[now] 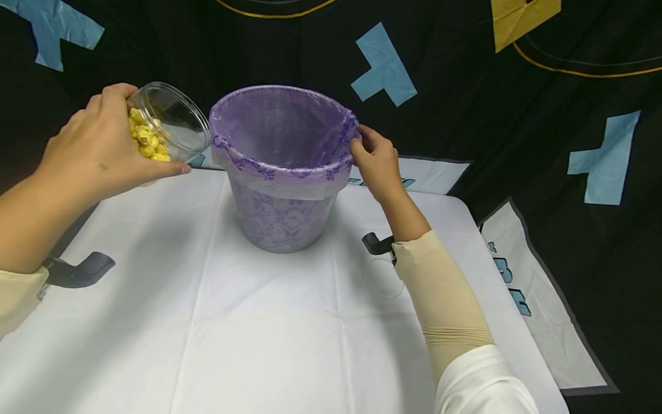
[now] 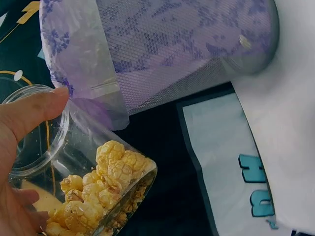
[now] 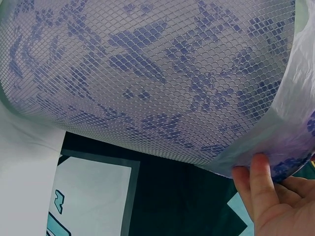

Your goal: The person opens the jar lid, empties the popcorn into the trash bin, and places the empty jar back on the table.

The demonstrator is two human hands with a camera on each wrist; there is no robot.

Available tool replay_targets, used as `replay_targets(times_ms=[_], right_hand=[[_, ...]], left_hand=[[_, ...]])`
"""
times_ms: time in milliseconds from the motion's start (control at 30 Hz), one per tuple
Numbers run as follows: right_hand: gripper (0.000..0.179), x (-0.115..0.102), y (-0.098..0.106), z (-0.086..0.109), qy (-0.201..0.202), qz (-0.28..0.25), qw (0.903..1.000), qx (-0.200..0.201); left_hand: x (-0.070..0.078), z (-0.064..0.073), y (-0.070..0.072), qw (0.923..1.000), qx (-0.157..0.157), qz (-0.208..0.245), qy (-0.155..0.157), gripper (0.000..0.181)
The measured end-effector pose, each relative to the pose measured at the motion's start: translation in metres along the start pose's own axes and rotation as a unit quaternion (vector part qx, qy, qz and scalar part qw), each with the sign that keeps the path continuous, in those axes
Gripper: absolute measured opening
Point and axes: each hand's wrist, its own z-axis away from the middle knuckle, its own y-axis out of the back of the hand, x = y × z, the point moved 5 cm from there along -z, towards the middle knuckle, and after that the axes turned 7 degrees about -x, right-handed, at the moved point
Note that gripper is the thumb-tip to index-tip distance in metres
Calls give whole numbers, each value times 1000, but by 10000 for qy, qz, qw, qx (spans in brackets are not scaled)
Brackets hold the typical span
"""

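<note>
My left hand (image 1: pixel 95 146) grips a clear plastic jar (image 1: pixel 182 123) on its side, the open mouth tilted toward the wastebasket. Yellow popcorn (image 1: pixel 147 138) lies inside the jar; in the left wrist view the popcorn (image 2: pixel 91 191) is heaped toward the base. Beside the jar stands an upright mesh wastebasket (image 1: pixel 284 215), with a purple patterned bin liner (image 1: pixel 274 123) folded over its rim. At the right side of that rim, my right hand (image 1: pixel 380 164) pinches the liner and edge. In the right wrist view its fingers (image 3: pixel 263 182) press against the outside of the liner.
A white-covered table (image 1: pixel 269 345) carries the wastebasket. Behind it hangs a black cloth with blue tape pieces (image 1: pixel 385 66). White lettered panels (image 1: pixel 538 299) show past the table's right and far edges. Dark curved wrist mounts (image 1: pixel 83 270) stick out from both sleeves.
</note>
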Motion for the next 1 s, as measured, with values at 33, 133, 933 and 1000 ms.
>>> replay_targets(times_ms=[33,133,933,1000], right_hand=[[48,0,0,0,4,0,10000,0],[48,-1,0,1,40,12,10000,3],[50,3,-1,-2,153,-143,9997,-150],[50,3,-1,-2,139,-131,9997,-159]], left_hand=[[2,-1,1,10000,-9,-86,-7,122],[10,-5,5,9996,-41,-284,-72,122],[56,-26,23,9798,102,-1844,-767,124],[61,-26,24,9752,151,-2033,-862,124]])
